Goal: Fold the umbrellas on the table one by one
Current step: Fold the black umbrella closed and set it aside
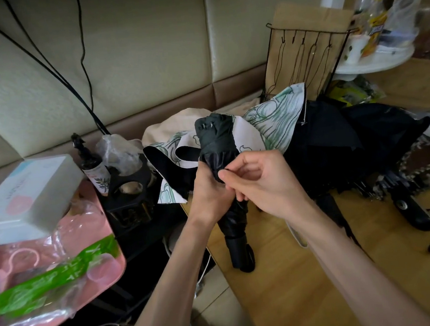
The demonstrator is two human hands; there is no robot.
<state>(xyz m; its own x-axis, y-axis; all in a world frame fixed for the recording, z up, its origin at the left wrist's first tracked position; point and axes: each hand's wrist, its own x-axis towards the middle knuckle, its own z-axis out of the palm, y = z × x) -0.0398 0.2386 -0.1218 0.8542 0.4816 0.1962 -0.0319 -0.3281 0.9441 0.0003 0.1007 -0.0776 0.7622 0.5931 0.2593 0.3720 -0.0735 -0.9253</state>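
Black umbrella (217,146), axis near vertical, handle down, left grip (209,195) grasping it, right grip (260,182) pinching fabric.

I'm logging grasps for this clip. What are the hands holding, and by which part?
Both hold the folded black umbrella: the left hand grips its canopy at mid-length; the right hand pinches it there. The handle is untouched.

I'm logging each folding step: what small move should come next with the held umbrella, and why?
Probably draw the pinched fabric snug round the roll and fasten it. The left hand grips the black umbrella at its middle, its canopy already gathered, while the right hand pinches a fold, perhaps the strap, against it.
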